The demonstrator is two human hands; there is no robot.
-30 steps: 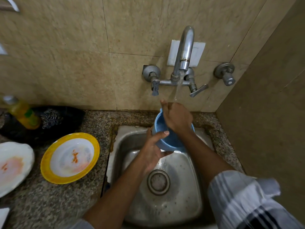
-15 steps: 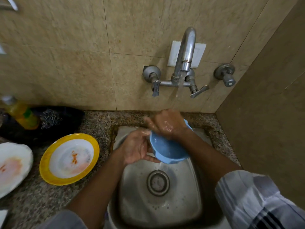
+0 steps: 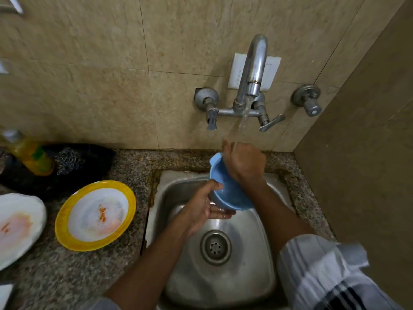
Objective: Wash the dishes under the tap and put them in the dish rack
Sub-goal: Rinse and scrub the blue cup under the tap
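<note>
A blue plastic bowl is held tilted over the steel sink, its mouth turned up toward the wall. My left hand cups it from below and the left, thumb on the rim. My right hand reaches into the bowl from above, fingers inside, and takes the water stream from the tap. A dirty yellow-rimmed plate and a stained white plate lie on the counter to the left. No dish rack is in view.
A yellow soap bottle and a steel scrubber sit in a black tray at the back left. The granite counter surrounds the sink. A side wall stands close on the right, with a valve knob on the back wall.
The bowl has tipped from lower in the sink back up under the stream. My right hand has risen with it and my left hand has shifted beneath it.
</note>
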